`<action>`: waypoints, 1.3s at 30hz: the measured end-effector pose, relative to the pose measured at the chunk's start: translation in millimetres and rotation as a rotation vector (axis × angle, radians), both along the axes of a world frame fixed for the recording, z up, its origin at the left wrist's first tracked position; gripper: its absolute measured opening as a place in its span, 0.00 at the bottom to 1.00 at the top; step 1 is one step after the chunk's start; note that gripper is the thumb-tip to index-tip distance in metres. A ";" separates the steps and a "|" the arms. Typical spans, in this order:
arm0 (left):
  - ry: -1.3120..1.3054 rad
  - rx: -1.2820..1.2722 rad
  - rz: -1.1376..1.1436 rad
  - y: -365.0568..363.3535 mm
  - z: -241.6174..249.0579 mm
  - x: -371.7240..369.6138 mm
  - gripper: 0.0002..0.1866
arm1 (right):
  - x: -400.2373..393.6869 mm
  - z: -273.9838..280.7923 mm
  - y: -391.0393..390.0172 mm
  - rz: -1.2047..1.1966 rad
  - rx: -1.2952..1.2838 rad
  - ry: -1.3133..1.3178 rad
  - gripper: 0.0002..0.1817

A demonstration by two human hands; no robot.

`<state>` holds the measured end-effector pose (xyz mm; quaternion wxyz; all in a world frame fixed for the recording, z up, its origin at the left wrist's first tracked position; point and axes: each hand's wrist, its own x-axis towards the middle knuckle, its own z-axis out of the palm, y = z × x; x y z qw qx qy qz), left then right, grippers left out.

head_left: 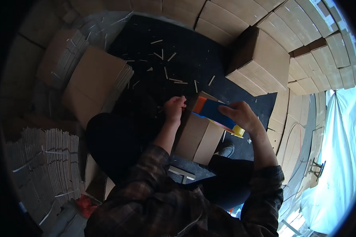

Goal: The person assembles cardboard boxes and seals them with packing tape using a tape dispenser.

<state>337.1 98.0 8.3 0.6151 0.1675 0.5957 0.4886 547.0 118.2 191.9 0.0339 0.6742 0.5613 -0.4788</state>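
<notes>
A cardboard box (198, 136) stands between my knees, its long flap seam facing up. My right hand (241, 114) grips a tape dispenser (221, 117) with a blue and orange body and a yellow end, held just over the far part of the box. My left hand (175, 109) is closed at the box's far left corner, fingers curled together. Whatever it may be pinching is too small to make out.
A larger carton (261, 63) sits at the far right. Wooden sticks (171, 56) are scattered over the black floor mat (146, 35). Bundled flat cardboard (59, 158) lies at left, with more flat cartons (95, 81) beyond. Stacked boxes (221, 19) line the back.
</notes>
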 end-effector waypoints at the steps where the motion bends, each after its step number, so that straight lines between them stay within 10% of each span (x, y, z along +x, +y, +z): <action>1: -0.001 0.000 0.002 0.6 -4.3 2.0 0.07 | -1.0 0.0 2.6 0.002 0.000 -0.001 0.36; 13: 0.143 -0.074 -0.168 -3.6 -75.9 27.0 0.19 | -25.7 14.2 4.4 0.058 0.007 -0.243 0.31; 15: 0.651 0.116 -0.117 -7.7 -150.0 33.4 0.24 | -24.8 11.6 5.1 0.083 -0.001 -0.241 0.31; 18: 0.649 -0.048 -0.496 -19.5 -123.5 7.4 0.29 | -24.1 8.8 2.7 0.069 0.057 -0.255 0.31; 26: 0.041 0.268 -0.522 -36.6 -20.0 6.5 0.34 | -16.4 6.0 3.8 0.029 0.018 -0.210 0.32; 29: 0.203 -0.174 -0.705 -37.5 -25.8 -1.2 0.30 | -15.1 12.6 9.1 0.036 -0.001 -0.202 0.33; 31: 0.710 0.311 -0.305 -68.6 -8.3 2.7 0.21 | -12.5 14.3 7.7 0.043 -0.032 -0.204 0.33; 39: 1.305 0.746 -0.871 -124.7 62.6 49.2 0.52 | -6.4 8.1 10.1 0.128 0.037 -0.179 0.33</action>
